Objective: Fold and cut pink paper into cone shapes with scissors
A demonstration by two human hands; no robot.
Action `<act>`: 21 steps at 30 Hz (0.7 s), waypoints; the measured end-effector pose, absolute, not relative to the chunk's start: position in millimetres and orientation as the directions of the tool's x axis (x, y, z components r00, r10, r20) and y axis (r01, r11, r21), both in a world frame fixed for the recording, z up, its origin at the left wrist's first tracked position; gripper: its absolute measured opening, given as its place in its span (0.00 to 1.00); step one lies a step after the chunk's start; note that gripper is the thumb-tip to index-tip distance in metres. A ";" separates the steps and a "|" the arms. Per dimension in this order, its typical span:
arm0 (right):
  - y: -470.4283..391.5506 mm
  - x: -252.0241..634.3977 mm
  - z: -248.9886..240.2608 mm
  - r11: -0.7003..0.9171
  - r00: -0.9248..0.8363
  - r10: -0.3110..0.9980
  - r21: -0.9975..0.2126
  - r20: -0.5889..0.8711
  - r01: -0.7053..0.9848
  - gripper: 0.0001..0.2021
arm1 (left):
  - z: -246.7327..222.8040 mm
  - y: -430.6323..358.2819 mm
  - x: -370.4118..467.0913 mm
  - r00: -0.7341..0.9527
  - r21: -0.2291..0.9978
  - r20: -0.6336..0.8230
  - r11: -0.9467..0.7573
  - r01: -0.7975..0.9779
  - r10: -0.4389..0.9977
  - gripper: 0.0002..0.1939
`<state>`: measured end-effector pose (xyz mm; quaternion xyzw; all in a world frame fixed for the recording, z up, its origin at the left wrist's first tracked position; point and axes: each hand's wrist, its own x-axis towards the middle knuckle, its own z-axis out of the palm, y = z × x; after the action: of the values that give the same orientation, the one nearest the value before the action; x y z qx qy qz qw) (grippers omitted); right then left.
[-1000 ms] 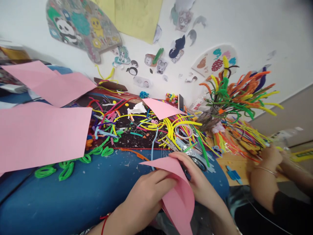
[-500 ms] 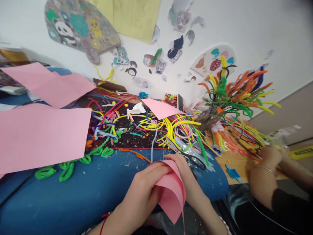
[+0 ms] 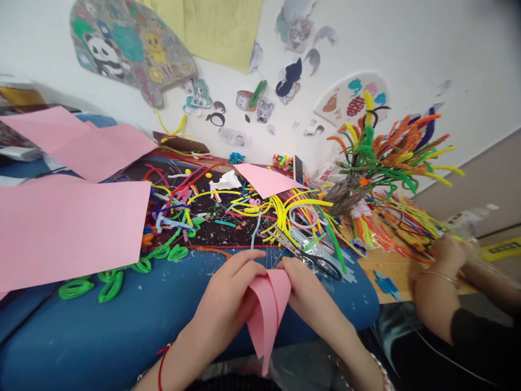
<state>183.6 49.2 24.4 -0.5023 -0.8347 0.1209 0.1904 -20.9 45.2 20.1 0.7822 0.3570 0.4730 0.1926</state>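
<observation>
A curled piece of pink paper (image 3: 266,312) hangs point-down between my two hands, near the front edge of the blue surface. My left hand (image 3: 228,296) is closed on its left side, with the index finger reaching over the top. On the right side, my right hand (image 3: 307,288) pinches the upper edge of the same paper. Black-handled scissors (image 3: 319,266) lie just beyond my right hand, blades towards the wall. Further back, a smaller pink piece (image 3: 268,180) rests on yellow pipe cleaners (image 3: 280,217).
Large pink sheets (image 3: 69,233) cover the left side. Green pipe-cleaner loops (image 3: 109,285) lie before them. A vase (image 3: 345,195) of colourful pipe cleaners stands at the back right. Another person's hands (image 3: 445,255) are at the far right. The decorated wall (image 3: 285,136) borders the back.
The held paper has moved slightly left and is now a narrower, folded-over cone. My left index finger has extended over its top, and my right hand has shifted to its upper right edge.
</observation>
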 end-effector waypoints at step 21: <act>51.0 189.4 48.2 0.245 -0.318 0.937 -0.917 0.142 0.314 0.05 | 4.3 51.1 -19.8 0.035 0.898 -0.126 0.129 -0.421 0.991 0.16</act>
<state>189.4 51.0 48.2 -0.4496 -0.6956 0.4187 0.3724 -19.8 51.1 4.3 0.3479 0.4102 0.5607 0.6295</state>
